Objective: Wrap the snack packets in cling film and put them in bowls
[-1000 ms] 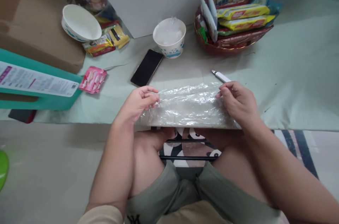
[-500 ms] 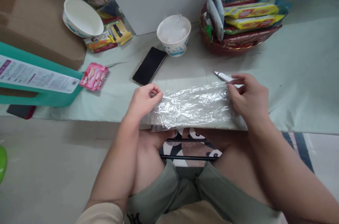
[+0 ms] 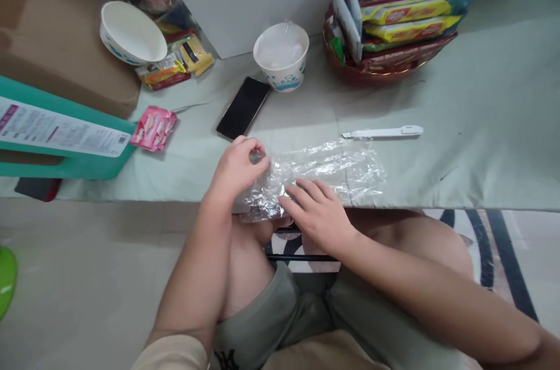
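A crumpled clear plastic bag (image 3: 326, 167) lies flat along the front of the table, its near edge hanging slightly over. My left hand (image 3: 240, 168) pinches the bag's left end between thumb and forefinger. Laid across its lower left part is my right hand (image 3: 318, 209), fingers stretched out and apart, touching the film. Just beyond the bag rests a white utility knife (image 3: 382, 132), its tip pointing left. A black phone (image 3: 244, 107) lies a little beyond my left hand.
A paper bowl holding clear plastic (image 3: 281, 55) stands at the back, beside a basket (image 3: 371, 75) of packaged snacks. To the left are an empty paper bowl (image 3: 133, 31), a pink snack packet (image 3: 154, 128), a green carton (image 3: 100, 166) and a cardboard box (image 3: 65, 60).
My right hand has let go of the bag's right end and moved left, near my left hand. The white knife now shows in full. My left hand has stayed in place.
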A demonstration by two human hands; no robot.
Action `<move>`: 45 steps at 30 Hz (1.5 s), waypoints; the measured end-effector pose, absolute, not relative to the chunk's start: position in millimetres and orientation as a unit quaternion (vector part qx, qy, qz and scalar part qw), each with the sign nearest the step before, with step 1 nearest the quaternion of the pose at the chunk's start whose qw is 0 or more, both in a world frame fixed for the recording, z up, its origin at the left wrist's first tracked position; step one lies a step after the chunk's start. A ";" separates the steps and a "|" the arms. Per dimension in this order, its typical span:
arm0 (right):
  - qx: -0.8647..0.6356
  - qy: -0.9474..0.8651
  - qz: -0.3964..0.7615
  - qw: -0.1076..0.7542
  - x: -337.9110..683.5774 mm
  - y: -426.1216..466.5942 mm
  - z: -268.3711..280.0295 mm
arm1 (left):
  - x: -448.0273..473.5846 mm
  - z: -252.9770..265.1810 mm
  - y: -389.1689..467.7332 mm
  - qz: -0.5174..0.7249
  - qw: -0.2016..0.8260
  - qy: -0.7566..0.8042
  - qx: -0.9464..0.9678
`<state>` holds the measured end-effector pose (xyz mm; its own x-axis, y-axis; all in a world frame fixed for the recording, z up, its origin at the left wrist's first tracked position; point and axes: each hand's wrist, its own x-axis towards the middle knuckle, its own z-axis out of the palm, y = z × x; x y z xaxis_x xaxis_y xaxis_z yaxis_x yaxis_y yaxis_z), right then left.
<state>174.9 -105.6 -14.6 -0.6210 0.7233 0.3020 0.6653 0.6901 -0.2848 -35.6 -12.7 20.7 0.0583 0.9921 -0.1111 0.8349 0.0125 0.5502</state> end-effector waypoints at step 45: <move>-0.542 -0.489 0.354 0.585 241.3 2.5 0.9 | 56.2 6.1 45.7 0.309 0.745 0.405 0.431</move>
<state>241.3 2.5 0.9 0.2718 0.9440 0.1873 0.1158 0.1611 -0.9801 56.2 45.7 6.1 0.4823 0.8085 -0.3373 -0.1114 0.4385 0.8918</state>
